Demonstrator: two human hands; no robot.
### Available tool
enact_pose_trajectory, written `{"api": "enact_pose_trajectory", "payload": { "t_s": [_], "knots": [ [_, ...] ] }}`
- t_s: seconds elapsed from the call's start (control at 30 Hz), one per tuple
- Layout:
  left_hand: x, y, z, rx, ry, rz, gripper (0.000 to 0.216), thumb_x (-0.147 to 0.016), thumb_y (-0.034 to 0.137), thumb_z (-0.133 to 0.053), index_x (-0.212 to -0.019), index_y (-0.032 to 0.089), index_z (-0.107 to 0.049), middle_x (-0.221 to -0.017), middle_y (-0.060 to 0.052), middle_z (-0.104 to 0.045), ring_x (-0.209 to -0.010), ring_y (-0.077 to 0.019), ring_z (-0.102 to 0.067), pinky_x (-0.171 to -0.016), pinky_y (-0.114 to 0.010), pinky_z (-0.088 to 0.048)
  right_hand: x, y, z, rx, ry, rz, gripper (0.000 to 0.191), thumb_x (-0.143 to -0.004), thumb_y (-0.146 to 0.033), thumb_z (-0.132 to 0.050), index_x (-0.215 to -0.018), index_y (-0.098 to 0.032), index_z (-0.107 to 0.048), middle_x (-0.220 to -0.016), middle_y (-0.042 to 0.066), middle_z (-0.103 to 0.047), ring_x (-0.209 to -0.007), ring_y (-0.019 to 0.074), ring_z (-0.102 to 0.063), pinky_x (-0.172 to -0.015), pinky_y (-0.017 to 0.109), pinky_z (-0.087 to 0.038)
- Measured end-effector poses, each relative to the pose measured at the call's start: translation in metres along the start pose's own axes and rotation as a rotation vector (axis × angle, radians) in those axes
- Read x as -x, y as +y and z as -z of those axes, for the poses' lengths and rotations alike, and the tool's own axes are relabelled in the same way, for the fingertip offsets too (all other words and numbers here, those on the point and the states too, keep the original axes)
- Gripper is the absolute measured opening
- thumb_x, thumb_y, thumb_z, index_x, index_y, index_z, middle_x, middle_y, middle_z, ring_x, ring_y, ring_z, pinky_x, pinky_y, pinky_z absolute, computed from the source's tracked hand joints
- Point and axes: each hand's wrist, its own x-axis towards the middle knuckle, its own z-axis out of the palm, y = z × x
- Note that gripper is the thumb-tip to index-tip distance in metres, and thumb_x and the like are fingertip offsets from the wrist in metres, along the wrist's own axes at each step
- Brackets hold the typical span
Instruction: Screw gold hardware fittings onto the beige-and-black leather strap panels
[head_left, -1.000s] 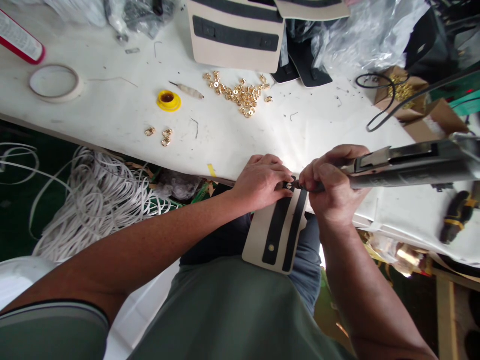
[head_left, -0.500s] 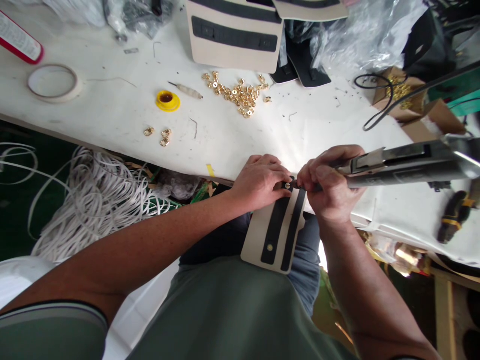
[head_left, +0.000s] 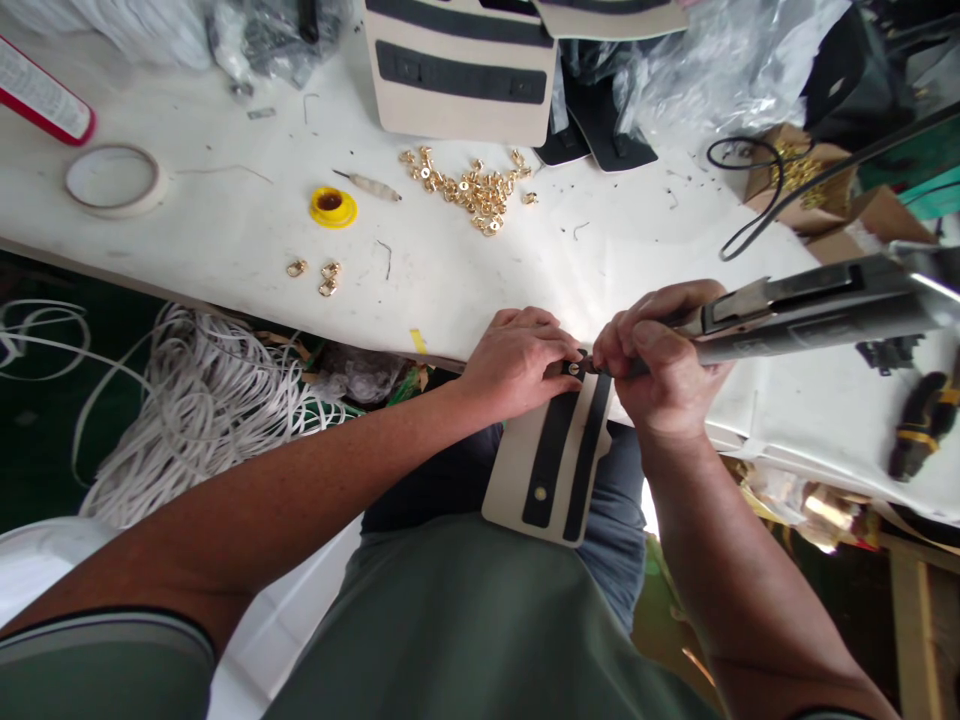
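My right hand (head_left: pixel 667 365) is closed round the front of a grey electric screwdriver (head_left: pixel 817 320), held nearly level with its tip pointing left. The tip meets a small metal fitting (head_left: pixel 574 369) at the far end of a beige panel (head_left: pixel 514 470) with two black strips. Thumb and fingers of my left hand (head_left: pixel 517 365) pinch that end of the panel around the fitting. Across my lap lies the panel's near end, where a round gold-coloured stud (head_left: pixel 541 494) shows on one strip. The exact contact at the tip is partly hidden by my fingers.
Gold-coloured fittings (head_left: pixel 487 195) lie heaped on the white table (head_left: pixel 247 230), near an awl (head_left: pixel 371 186) and a yellow pot (head_left: pixel 331 207). More beige panels (head_left: pixel 465 110) sit behind. Pliers (head_left: pixel 922 425) and an open cardboard box (head_left: pixel 799 185) are at the right.
The rear of the screwdriver has tilted slightly upward in view. My left hand and the panel stay almost in place; the view has shifted a little.
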Motion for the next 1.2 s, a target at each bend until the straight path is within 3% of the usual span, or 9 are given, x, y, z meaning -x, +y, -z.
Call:
{"api": "enact_pose_trajectory", "payload": {
  "t_s": [0.23,0.43,0.53,0.77,0.9,1.2],
  "knots": [
    [-0.001,0.001,0.002,-0.003,-0.007,0.004,0.023,-0.085,0.039,-0.088,-0.103,0.027,-0.079,-0.12,0.003,-0.082,-0.128,-0.0271,-0.063,-0.106,-0.047,-0.038,0.001,0.002,0.003,0.067,-0.018,-0.016,0.024,-0.086,-0.039,-0.073,-0.092,-0.03,-0.052,-0.06,-0.008,-0.047,-0.041,0.0128,-0.048,-0.042,0.031,-0.046],
    [-0.001,0.001,0.001,-0.001,-0.011,0.005,0.023,-0.085,0.039,-0.088,-0.103,0.028,-0.079,-0.119,0.003,-0.082,-0.128,-0.0275,-0.063,-0.106,-0.048,-0.038,0.002,0.001,-0.001,-0.032,0.023,0.016,0.018,-0.08,-0.019,-0.067,-0.086,-0.027,-0.053,-0.059,-0.009,-0.051,-0.04,0.0118,-0.047,-0.04,0.029,-0.042],
    [-0.001,0.0,0.001,-0.001,-0.01,-0.004,0.024,-0.084,0.039,-0.089,-0.103,0.029,-0.079,-0.12,0.003,-0.081,-0.128,-0.0272,-0.063,-0.106,-0.047,-0.038,0.004,-0.001,-0.004,-0.033,0.027,0.011,0.019,-0.077,-0.018,-0.065,-0.086,-0.027,-0.051,-0.058,-0.009,-0.05,-0.04,0.0119,-0.047,-0.039,0.03,-0.041],
    [-0.001,0.001,0.002,-0.015,-0.014,-0.004,0.021,-0.085,0.036,-0.087,-0.103,0.029,-0.08,-0.119,0.002,-0.082,-0.127,-0.0265,-0.064,-0.107,-0.047,-0.04,0.003,-0.003,0.0,0.222,-0.029,-0.096,0.022,-0.087,-0.044,-0.066,-0.081,-0.029,-0.052,-0.058,-0.003,-0.048,-0.046,0.0175,-0.051,-0.045,0.037,-0.047],
    [0.0,0.001,0.002,-0.027,-0.013,-0.009,0.019,-0.086,0.033,-0.086,-0.103,0.028,-0.08,-0.119,0.001,-0.081,-0.128,-0.0265,-0.064,-0.108,-0.046,-0.04,0.001,0.002,0.004,0.266,-0.054,-0.085,0.026,-0.092,-0.053,-0.062,-0.084,-0.03,-0.056,-0.058,-0.001,-0.047,-0.047,0.0187,-0.052,-0.047,0.039,-0.049],
    [0.0,-0.002,-0.003,-0.021,0.021,-0.029,0.024,-0.085,0.037,-0.088,-0.105,0.027,-0.079,-0.119,0.0,-0.082,-0.125,-0.026,-0.065,-0.107,-0.045,-0.042,-0.004,-0.009,0.015,0.223,0.061,0.002,0.044,-0.089,-0.072,-0.07,-0.096,-0.029,-0.062,-0.058,-0.005,-0.049,-0.045,0.0165,-0.053,-0.045,0.034,-0.046]
  ]
}}
